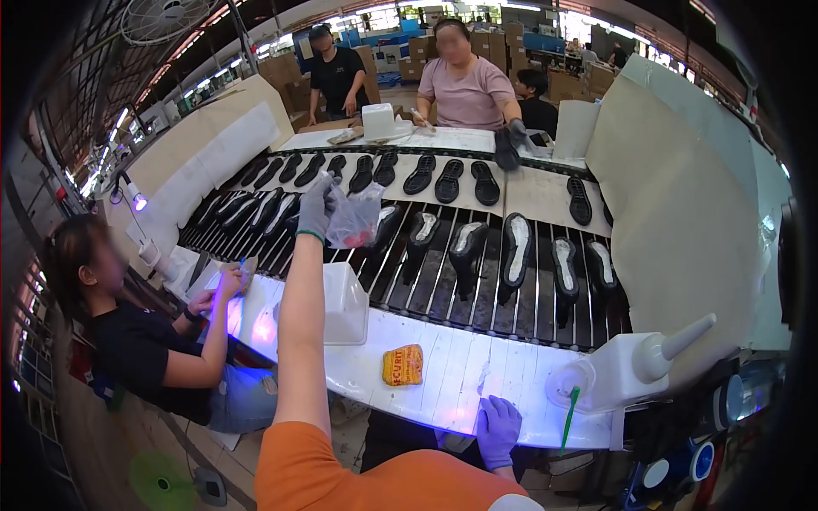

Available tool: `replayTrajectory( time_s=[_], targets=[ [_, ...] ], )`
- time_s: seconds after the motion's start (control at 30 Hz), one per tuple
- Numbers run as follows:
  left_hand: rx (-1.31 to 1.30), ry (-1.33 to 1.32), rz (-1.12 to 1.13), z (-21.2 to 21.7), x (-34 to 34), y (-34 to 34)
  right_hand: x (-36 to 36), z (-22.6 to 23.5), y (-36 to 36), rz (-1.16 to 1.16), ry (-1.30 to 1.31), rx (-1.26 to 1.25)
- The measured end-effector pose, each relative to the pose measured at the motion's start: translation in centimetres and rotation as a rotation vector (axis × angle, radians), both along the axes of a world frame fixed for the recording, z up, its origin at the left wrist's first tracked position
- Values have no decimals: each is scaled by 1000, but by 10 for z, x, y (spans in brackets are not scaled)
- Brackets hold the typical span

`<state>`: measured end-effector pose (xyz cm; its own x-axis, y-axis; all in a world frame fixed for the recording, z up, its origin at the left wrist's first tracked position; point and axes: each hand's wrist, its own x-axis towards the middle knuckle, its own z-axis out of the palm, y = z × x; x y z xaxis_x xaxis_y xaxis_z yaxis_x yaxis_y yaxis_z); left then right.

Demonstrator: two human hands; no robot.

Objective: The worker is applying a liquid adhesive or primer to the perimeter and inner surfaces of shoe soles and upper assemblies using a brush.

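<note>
My left hand [315, 211], in a grey glove with a green cuff, reaches far out over the roller conveyor. Its fingers are closed on the top of a clear plastic bag [354, 215], with something red in the bag's bottom. Beneath and beside the bag lie black shoe uppers with whitish undersides, one of them a shoe upper [468, 240] near the middle. My right hand [498, 426], in a purple glove, rests on the white tabletop's near edge, fingers stretched out. A yellow wrapped pad [402, 365] lies between my arms.
Black shoe soles [449, 180] line the far belt. At right stand a white bottle [626, 370] and a small pot with a green-handled brush [569, 417]. A white plastic container [345, 305] is beside my left forearm. Co-workers sit at left and across; one holds a sole [506, 152].
</note>
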<state>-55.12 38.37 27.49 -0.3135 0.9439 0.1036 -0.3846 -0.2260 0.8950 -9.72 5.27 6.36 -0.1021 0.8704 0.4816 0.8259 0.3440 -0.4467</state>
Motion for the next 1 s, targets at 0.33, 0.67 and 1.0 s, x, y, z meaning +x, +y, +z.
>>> replayTrajectory(
  time_s=[0.33, 0.67, 1.0],
  targets=[
    [-171, 454, 201, 17, -29, 52, -13, 9, 17, -35, 248, -191],
    [-307, 1422, 83, 76, -61, 125, -65, 24, 77, 13, 219, -271],
    [-557, 850, -112, 55, -118, 203, -61, 11, 108, 25, 138, -352]
  ],
)
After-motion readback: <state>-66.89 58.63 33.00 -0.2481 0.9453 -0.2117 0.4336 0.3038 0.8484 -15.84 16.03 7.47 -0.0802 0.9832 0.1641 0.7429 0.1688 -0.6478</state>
